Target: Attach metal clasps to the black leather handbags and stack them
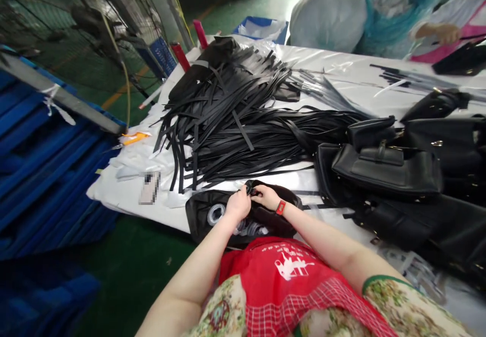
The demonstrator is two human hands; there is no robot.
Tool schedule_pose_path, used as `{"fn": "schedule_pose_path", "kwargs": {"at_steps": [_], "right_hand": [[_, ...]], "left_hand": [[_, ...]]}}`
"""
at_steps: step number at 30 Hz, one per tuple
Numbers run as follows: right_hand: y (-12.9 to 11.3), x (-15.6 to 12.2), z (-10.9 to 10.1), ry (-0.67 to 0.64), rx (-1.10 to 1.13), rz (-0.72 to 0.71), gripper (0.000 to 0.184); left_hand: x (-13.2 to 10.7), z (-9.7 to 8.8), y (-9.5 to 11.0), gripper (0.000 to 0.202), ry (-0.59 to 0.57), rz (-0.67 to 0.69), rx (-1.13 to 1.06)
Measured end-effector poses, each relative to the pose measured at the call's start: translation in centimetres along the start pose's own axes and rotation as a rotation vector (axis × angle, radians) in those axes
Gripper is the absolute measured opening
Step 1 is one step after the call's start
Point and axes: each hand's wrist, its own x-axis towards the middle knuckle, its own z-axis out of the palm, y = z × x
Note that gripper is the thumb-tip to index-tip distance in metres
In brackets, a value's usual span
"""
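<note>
A black bag [197, 210] lies at the table's front edge, against my red apron. My left hand [239, 204] pinches the bag's far edge near its middle. Right beside it, my right hand [267, 197], with a red band on the wrist, has its fingers closed on the same edge. The small piece between my fingertips is dark and mostly hidden. Inside the bag shows a coiled clear ring [216, 215], with more clear plastic pieces [248, 227] below my hands.
Beyond the bag spreads a big heap of black straps [235, 104]. Finished-looking black bags [387, 170] are piled at right. A phone [149, 188] and an orange-handled tool [135, 138] lie at left. Blue crates [45, 165] stand left of the table. Another person's hand [442, 32] shows far right.
</note>
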Motion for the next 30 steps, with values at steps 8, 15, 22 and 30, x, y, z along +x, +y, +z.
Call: {"fn": "schedule_pose_path", "kwargs": {"at_steps": [8, 15, 22, 30], "right_hand": [[0.7, 0.3, 0.7, -0.019, -0.03, 0.014, 0.033], [0.4, 0.3, -1.0, -0.078, -0.251, 0.126, 0.046], [-2.8, 0.8, -0.4, -0.128, -0.526, 0.257, 0.039], [-4.6, 3.2, -0.9, -0.223, -0.456, 0.359, 0.022]], "left_hand": [[1.6, -0.4, -2.9, 0.039, -0.031, 0.071, -0.076], [2.7, 0.4, -2.6, 0.034, 0.001, 0.011, -0.071], [2.8, 1.7, -1.4, 0.031, 0.0, -0.001, -0.067], [2.0, 1.8, -0.5, 0.032, -0.025, 0.085, -0.055]]}}
